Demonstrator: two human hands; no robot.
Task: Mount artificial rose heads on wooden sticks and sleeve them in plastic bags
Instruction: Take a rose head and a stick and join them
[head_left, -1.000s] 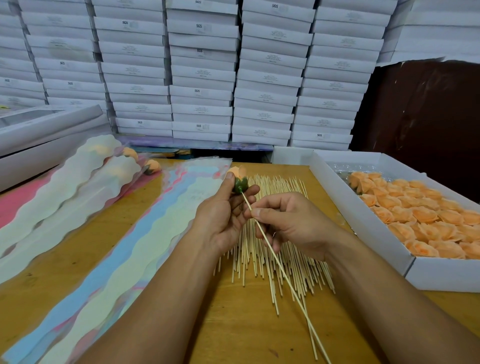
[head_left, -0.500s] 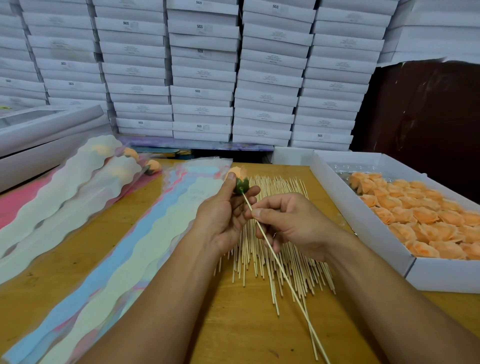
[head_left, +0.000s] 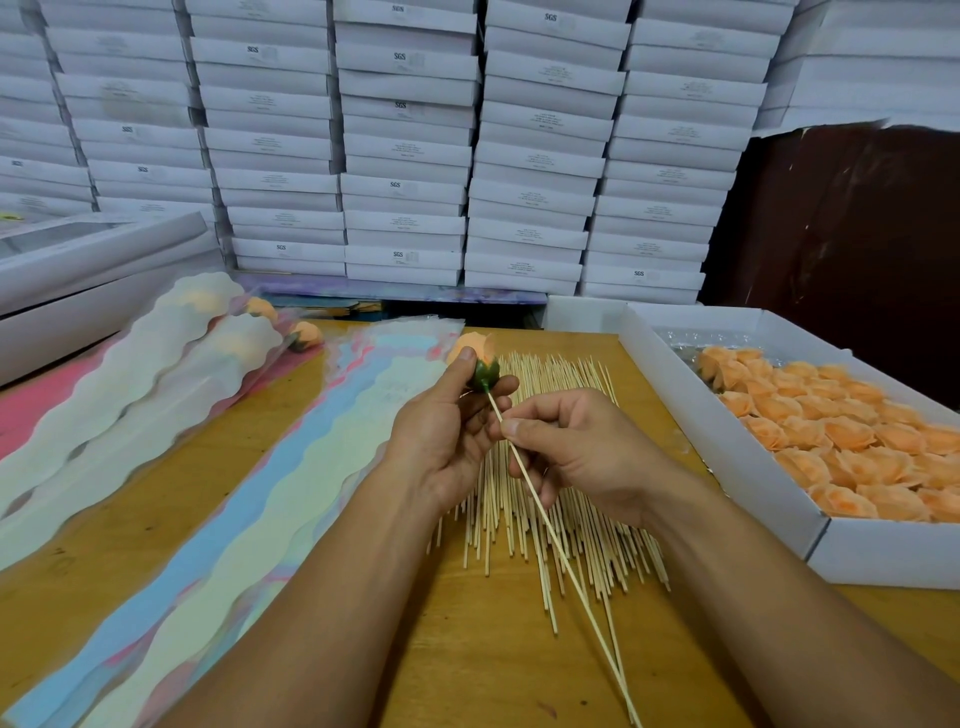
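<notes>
left hand (head_left: 441, 441) grips foam rose head (head_left: 475, 356)

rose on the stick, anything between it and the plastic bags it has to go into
Nothing visible. The rose head, gripped by the left hand, sits just right of the plastic bags, with only bare table between.

Peach rose head (head_left: 470, 347), green base; pastel-striped plastic bags (head_left: 291, 467)
</notes>
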